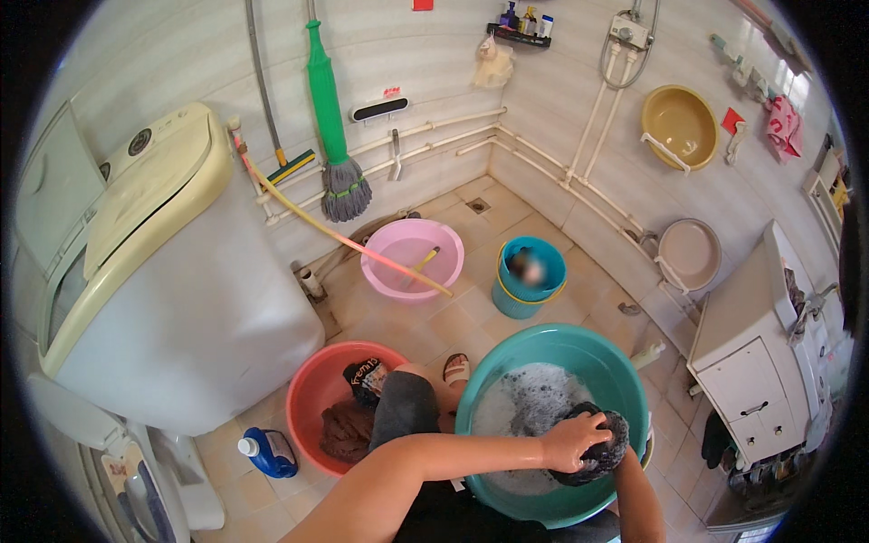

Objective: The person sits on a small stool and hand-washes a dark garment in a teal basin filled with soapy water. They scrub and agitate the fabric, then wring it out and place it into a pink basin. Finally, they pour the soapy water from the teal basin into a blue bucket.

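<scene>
A large teal basin (pixel 554 337) of foamy, greyish water (pixel 516 407) stands in front of me. At its near right side, a bunched dark wet cloth (pixel 617 443) with suds on it is held above the water. My left hand (pixel 577 443) reaches across from the left, its fingers closed over the cloth. My right hand (pixel 627 463) is at the cloth's right side, holding it from below; its fingers are mostly hidden behind the cloth. In a red basin (pixel 303 412) to the left lie brown cloth (pixel 345 430) and a black printed cloth (pixel 365 380).
Beyond are a pink basin (pixel 385 233) with a yellow-handled brush (pixel 424 260), a hose (pixel 362 246) across it, and a blue bucket (pixel 518 303). A blue bottle (pixel 270 454) stands near the toilet (pixel 190 484). A washing machine (pixel 195 317) is left; a white cabinet (pixel 751 380), right.
</scene>
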Demonstrator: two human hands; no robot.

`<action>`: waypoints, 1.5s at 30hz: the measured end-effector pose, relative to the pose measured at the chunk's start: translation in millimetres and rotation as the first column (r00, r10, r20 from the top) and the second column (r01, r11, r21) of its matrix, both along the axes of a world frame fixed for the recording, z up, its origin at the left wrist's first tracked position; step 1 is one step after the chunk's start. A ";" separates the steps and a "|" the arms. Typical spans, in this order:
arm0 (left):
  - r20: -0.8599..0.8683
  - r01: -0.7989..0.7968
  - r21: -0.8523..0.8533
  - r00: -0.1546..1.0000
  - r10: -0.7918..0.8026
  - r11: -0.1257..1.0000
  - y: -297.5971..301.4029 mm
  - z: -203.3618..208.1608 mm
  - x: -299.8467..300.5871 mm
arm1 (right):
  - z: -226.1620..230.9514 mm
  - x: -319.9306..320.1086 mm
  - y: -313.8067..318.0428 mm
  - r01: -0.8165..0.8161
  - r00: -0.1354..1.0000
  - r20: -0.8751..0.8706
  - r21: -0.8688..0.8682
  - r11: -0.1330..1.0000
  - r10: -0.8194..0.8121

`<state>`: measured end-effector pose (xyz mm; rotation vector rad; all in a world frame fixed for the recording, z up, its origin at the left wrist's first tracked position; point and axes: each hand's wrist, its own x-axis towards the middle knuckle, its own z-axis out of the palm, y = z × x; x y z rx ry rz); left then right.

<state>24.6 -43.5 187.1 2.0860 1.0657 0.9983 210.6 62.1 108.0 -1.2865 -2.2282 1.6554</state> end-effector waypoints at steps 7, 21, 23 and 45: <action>-0.086 0.028 0.005 0.996 -0.028 1.000 -12.9 0.3 -0.3 | -6.7 3.5 6.7 -0.156 0.964 0.236 0.129 0.979 0.122; -0.235 -0.011 0.151 0.971 0.047 0.988 -14.2 -19.1 -2.8 | -58.5 -8.5 41.4 -0.411 0.875 0.422 0.391 0.824 0.237; -0.272 -0.012 0.199 0.960 0.067 0.980 -15.9 -15.6 -1.7 | -62.7 -6.8 39.2 -0.410 0.877 0.427 0.423 0.808 0.222; 0.566 -0.006 -0.387 0.788 0.243 0.922 -10.0 -53.2 -26.0 | 59.6 -17.1 -68.1 0.529 0.716 -0.239 -0.428 0.733 -0.656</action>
